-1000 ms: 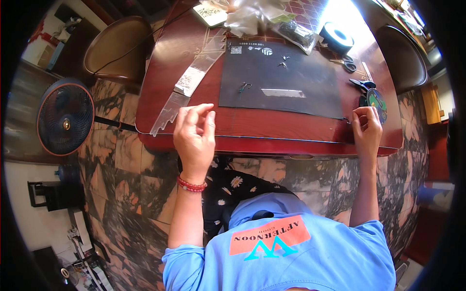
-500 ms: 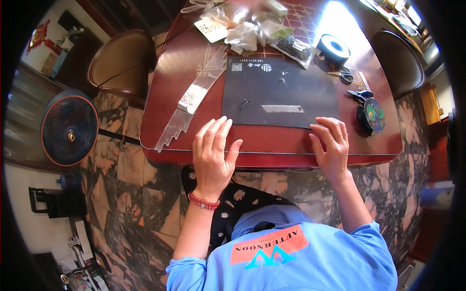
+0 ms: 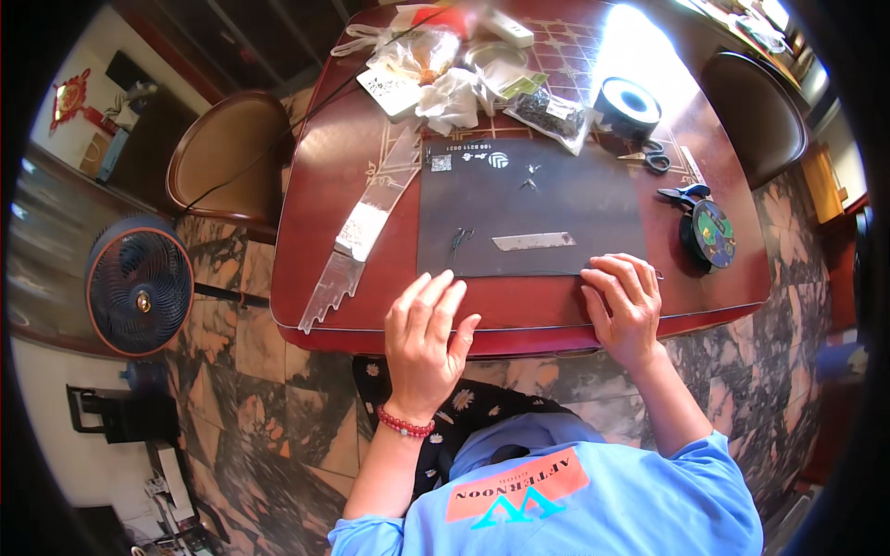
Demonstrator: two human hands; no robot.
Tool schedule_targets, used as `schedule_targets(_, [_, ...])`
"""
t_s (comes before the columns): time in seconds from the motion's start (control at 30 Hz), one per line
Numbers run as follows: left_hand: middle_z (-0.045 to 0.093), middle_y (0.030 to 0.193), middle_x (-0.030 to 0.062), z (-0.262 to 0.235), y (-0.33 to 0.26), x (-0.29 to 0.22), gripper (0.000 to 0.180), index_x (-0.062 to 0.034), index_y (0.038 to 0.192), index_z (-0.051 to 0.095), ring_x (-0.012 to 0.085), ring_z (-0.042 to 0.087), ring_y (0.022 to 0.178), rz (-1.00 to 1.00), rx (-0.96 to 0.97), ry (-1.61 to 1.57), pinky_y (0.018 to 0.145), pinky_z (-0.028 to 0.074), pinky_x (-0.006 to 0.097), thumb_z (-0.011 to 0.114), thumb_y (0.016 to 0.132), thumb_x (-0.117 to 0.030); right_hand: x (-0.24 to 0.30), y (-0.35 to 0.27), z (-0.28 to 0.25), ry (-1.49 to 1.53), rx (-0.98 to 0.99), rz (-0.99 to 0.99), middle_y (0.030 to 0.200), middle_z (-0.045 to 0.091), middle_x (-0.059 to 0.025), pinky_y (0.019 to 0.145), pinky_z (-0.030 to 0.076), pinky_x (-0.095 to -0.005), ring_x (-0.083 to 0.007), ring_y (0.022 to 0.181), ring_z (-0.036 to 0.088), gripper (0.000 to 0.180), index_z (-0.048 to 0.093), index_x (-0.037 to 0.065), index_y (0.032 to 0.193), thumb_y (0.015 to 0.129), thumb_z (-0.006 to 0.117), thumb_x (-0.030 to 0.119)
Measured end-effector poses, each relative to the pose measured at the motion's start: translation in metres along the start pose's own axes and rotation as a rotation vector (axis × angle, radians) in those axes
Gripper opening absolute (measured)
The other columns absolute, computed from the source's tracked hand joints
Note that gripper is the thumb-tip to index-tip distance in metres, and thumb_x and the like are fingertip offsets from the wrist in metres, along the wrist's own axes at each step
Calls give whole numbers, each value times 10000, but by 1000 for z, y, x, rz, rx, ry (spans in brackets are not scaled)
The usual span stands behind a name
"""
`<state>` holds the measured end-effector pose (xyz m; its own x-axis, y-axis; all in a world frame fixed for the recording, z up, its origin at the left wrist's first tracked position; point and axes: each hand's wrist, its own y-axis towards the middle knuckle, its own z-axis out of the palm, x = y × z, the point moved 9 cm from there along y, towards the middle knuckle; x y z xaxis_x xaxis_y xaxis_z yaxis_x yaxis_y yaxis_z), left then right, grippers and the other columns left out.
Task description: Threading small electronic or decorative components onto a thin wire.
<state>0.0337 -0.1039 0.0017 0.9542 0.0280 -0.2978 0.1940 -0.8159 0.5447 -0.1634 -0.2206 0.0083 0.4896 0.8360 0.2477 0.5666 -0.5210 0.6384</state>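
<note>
My left hand [image 3: 426, 338] rests at the near left corner of a dark mat [image 3: 593, 208], fingers apart and nothing held. At the mat's near right corner, my right hand [image 3: 623, 306] is likewise open, with fingers slightly curved. On the mat lie a flat metal blade [image 3: 534, 241], a small dark bent piece like wire or a hook [image 3: 459, 239] and a little cluster of thin dark pieces [image 3: 530, 177], too small to name. Left of the mat stretches a clear plastic strip [image 3: 378, 206] with a jagged edge and a white label.
Along the right side of the red table [image 3: 311, 218] sit a black tape-like roll [image 3: 630, 109], scissors [image 3: 654, 157], dark-handled pliers [image 3: 684, 194] and a round spool [image 3: 712, 233]. Plastic bags [image 3: 452, 100] and a packet of dark bits [image 3: 552, 116] lie behind. A fan [image 3: 141, 287] stands left.
The view has shifted, so the table sits lower in the picture. Both hands stay open near the mat's front edge; the things on the mat keep their places.
</note>
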Motion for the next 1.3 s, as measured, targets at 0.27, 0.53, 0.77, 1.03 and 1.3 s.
schedule_targets(0.27, [598, 1335, 110, -1, -7, 3, 325, -126, 1196, 700, 329, 539, 1248, -39, 33, 38, 1036, 424, 442, 703, 927, -309, 0, 1, 1, -16, -19, -11, 1080, 657, -95, 884, 495, -409, -297, 1038, 627, 202, 705, 49, 970, 780, 765, 78])
schedule_targets(0.53, [552, 1348, 155, -28, 4, 61, 302, -19, 1187, 661, 347, 487, 1285, -248, -26, 288, 1079, 407, 455, 678, 946, -201, 2, -2, 0, -19, -32, -23, 1091, 652, -92, 873, 498, -400, -290, 1046, 627, 190, 703, 57, 962, 783, 764, 81])
schedule_targets(0.77, [600, 1256, 124, -44, 14, 53, 247, -16, 1163, 660, 321, 557, 1171, -241, -123, 332, 1000, 461, 438, 660, 928, -92, -1, -4, -3, -12, -35, -12, 1092, 651, -95, 875, 497, -402, -292, 1047, 627, 185, 702, 54, 961, 787, 762, 77])
schedule_targets(1.03, [637, 1226, 106, 3, -7, -18, 397, -53, 1280, 617, 306, 582, 1141, -50, 20, 89, 992, 461, 425, 702, 926, -210, -7, -4, -20, 80, -92, 13, 1018, 671, -83, 865, 494, -402, -285, 973, 633, 192, 696, 49, 936, 757, 763, 29])
schedule_targets(1.3, [564, 1381, 126, 18, -11, -28, 567, -40, 1391, 544, 322, 515, 1269, -17, 95, 101, 1071, 408, 444, 591, 990, -438, -84, -17, -53, 271, -100, 423, 915, 629, -95, 640, 513, -276, -177, 731, 636, 135, 675, 2, 944, 834, 686, -76])
